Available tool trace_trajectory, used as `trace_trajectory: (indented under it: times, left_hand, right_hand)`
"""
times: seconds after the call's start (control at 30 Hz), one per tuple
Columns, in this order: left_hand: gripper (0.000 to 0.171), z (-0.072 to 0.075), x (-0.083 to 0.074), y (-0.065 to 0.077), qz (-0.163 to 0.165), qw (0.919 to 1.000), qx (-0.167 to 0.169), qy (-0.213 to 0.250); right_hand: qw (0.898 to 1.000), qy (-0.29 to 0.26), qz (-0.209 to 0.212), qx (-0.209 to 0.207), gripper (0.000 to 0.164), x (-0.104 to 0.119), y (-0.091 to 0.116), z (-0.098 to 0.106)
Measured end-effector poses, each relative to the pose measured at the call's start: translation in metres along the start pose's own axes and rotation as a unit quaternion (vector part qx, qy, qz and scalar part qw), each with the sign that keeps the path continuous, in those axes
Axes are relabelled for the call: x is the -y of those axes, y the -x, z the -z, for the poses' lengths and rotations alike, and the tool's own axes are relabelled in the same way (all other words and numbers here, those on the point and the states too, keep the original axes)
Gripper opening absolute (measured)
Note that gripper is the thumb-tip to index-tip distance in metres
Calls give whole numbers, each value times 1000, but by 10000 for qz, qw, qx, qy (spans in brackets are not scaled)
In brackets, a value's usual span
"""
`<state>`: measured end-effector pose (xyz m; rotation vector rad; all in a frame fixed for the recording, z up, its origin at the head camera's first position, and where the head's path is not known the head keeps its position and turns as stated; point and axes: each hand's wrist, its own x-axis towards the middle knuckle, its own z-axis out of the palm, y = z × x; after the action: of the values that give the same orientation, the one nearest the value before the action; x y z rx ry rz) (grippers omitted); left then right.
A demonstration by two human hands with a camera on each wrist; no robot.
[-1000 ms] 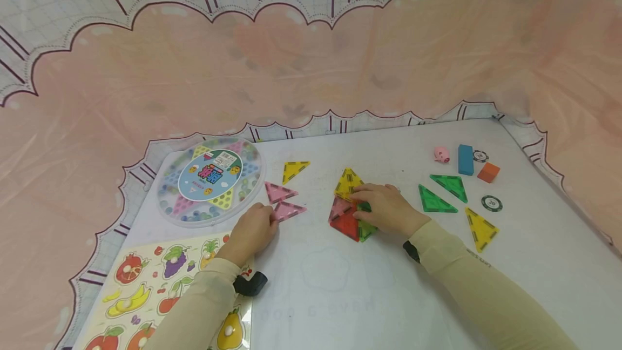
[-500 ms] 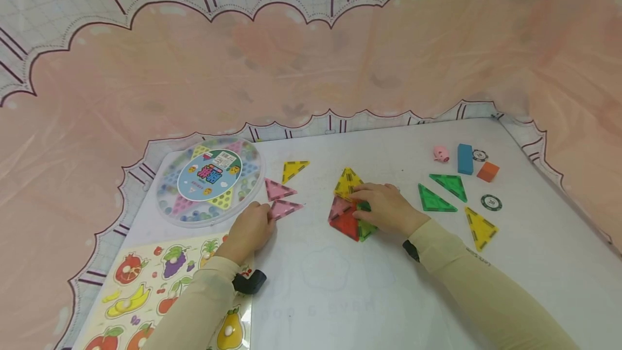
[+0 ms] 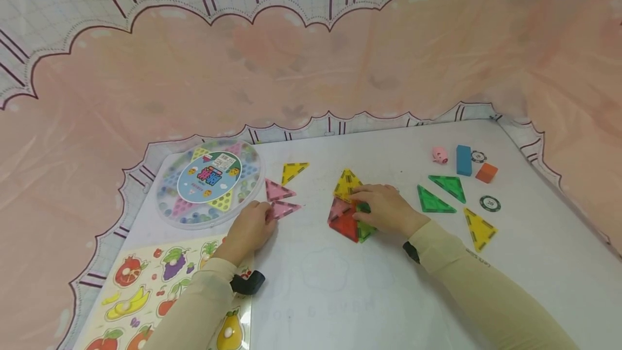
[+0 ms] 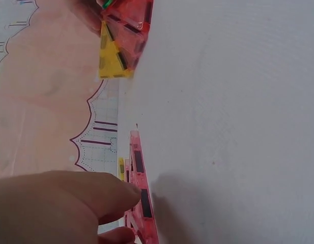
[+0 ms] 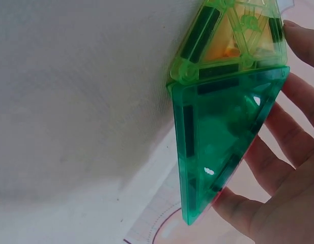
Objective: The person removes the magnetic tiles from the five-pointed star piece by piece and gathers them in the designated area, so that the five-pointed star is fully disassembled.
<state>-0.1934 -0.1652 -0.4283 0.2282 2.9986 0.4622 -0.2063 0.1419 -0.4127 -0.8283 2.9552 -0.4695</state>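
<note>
My left hand [image 3: 251, 231] pinches a pink triangular magnetic tile [image 3: 286, 209] at its left end; the left wrist view has this tile nearly edge-on. A second pink triangle [image 3: 278, 190] and a yellow triangle [image 3: 293, 171] lie just behind it. Mid-table, my right hand [image 3: 389, 207] holds the right side of a joined shape of magnetic tiles [image 3: 346, 224], coloured yellow, pink, red and green. Its fingers partly cover the shape in the head view. Close up in the right wrist view, a dark green triangle [image 5: 218, 137] adjoins a lime tile [image 5: 190, 73], with fingers along the edge.
Two green triangles [image 3: 434, 200] and a yellow triangle [image 3: 480, 229] lie right of the right hand. Farther back are a pink pig figure [image 3: 439, 155], a blue block [image 3: 464, 160], an orange block [image 3: 486, 173] and chips [image 3: 489, 203]. A round game box [image 3: 209, 177] and fruit puzzle board [image 3: 155, 280] occupy the left.
My left hand and the pink tile it pinches have shifted slightly left over the last second. The right hand and the joined shape look unmoved.
</note>
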Motion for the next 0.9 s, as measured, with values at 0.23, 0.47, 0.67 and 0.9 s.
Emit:
trace_trajectory:
  times: [0.23, 0.47, 0.67, 0.9]
  left_hand:
    - [31, 2, -10, -1, -204, 9987, -221, 415]
    - [29, 0, -28, -6, -522, 9962, -275, 645]
    - [33, -6, -50, -12, -737, 9923, -141, 988]
    - [38, -20, -75, -18, -1119, 9878, -65, 1082]
  right_hand:
    - [9997, -198, -53, -126, 46, -9, 6, 7]
    - [9982, -401, -278, -336, 42, -21, 12, 6]
    - [9961, -505, -663, -272, 53, -28, 16, 6]
    - [9950, -625, -738, -267, 56, -38, 22, 7]
